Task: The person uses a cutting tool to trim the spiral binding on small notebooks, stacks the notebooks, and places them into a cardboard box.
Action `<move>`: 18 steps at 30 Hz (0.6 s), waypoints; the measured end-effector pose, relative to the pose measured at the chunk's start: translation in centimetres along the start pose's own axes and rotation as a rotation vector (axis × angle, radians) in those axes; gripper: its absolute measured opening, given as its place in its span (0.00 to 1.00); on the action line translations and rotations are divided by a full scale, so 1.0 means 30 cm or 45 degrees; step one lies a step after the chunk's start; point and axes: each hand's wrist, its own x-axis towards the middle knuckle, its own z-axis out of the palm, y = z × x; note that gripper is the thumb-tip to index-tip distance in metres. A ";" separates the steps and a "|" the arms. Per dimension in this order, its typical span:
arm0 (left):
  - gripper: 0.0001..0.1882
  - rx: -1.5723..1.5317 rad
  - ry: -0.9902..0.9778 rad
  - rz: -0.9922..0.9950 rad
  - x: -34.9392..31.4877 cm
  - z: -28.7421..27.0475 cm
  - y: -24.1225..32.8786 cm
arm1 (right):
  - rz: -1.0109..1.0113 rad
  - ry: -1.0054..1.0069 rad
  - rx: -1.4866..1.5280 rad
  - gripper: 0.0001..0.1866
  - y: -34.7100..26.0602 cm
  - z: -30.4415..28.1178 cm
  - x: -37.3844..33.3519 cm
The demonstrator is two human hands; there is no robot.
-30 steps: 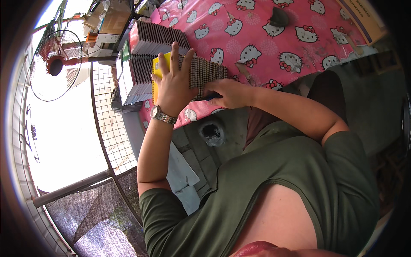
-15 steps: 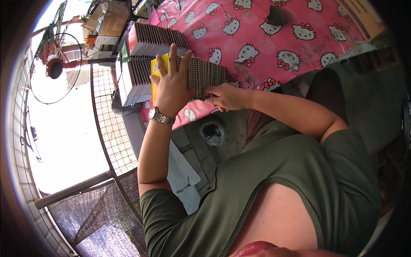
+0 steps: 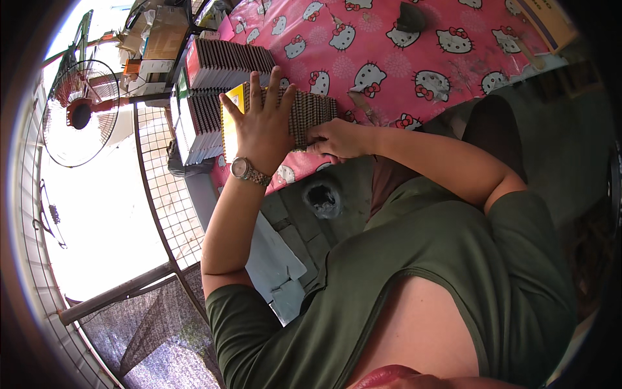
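A row of spiral-bound notebooks (image 3: 314, 111) with a yellow outer cover (image 3: 230, 133) lies on the pink table, wire spines upward. My left hand (image 3: 264, 126), wristwatch below it, rests across the yellow-cover end with its fingers spread. At the row's near right corner, my right hand (image 3: 337, 138) has its fingers curled in and touching the spines. What its fingertips pinch is hidden. Beyond and left of the left hand stand two more notebook stacks, one with a red cover (image 3: 223, 63) and one with a green and white cover (image 3: 197, 123).
The pink patterned tablecloth (image 3: 402, 71) covers the table, with a dark pointed object (image 3: 411, 17) at its far side. On the left are a fan (image 3: 80, 113), a cardboard box (image 3: 165, 32) and a wire grid (image 3: 170, 188). Below the table edge sits a plastic-lined bin (image 3: 322, 200).
My left hand has tilted and its fingers have spread wider over the notebooks. My right hand stays at the same corner, its fingers slightly shifted. The whole view has moved a little.
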 end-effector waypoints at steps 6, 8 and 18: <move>0.43 0.030 -0.037 0.061 0.012 0.009 0.002 | -0.414 0.400 -0.447 0.22 0.042 0.010 -0.037; 0.43 0.074 -0.058 0.055 0.014 0.010 0.009 | -0.519 0.506 -0.652 0.23 0.042 0.017 -0.041; 0.45 0.191 -0.171 0.058 0.036 0.016 0.016 | -0.299 0.328 -0.464 0.19 0.052 0.029 -0.026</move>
